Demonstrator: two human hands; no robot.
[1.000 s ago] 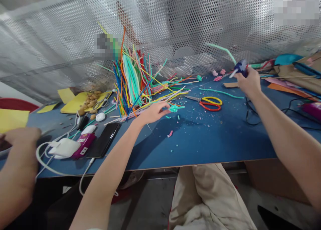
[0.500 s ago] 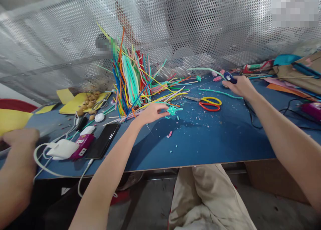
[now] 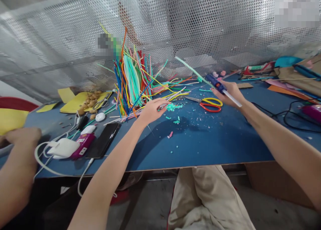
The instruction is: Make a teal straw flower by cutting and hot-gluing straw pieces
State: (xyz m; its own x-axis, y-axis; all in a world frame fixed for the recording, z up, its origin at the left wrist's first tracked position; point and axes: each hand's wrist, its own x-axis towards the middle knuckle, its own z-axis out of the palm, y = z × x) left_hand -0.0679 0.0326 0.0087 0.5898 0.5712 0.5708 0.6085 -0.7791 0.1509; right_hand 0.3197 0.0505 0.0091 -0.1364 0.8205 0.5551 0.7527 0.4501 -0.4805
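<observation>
My left hand pinches a small turquoise cluster of short fuzzy pipe cleaner pieces above the blue table. My right hand is closed round a dark blue glue gun, with a translucent glue stick jutting from its back end. A pale green pipe cleaner extends up and left from the gun; whether my fingers hold it or it clings to the gun I cannot tell. Between my hands lie scissors with one yellow and one red handle. Turquoise snippets lie below the cluster.
A thick bundle of coloured pipe cleaners stands against the perforated metal panel. At left are a phone, a white charger with cables and another person's hand. Black cords and paper sheets lie right.
My right hand has brought the glue gun leftward and tilted it, so the glue stick now shows. The pale green pipe cleaner has swung up and left. Another turquoise snippet lies below my left hand.
</observation>
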